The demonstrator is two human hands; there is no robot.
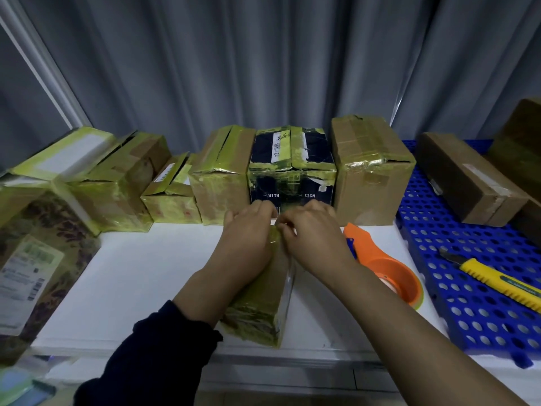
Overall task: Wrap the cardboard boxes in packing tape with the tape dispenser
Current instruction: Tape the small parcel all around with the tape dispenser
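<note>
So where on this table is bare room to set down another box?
Widest bare patch: white table between the patterned parcel, the back row of boxes and the centre box. Right side is crowded: tape dispenser, utility knife.

~10 boxes [371, 171], 1 dispenser [392, 271], 1 knife [497, 279].

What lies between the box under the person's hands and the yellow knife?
In the head view, the orange tape dispenser lies on the white table between the taped cardboard box and the yellow utility knife; beyond it comes the blue perforated panel.
</note>
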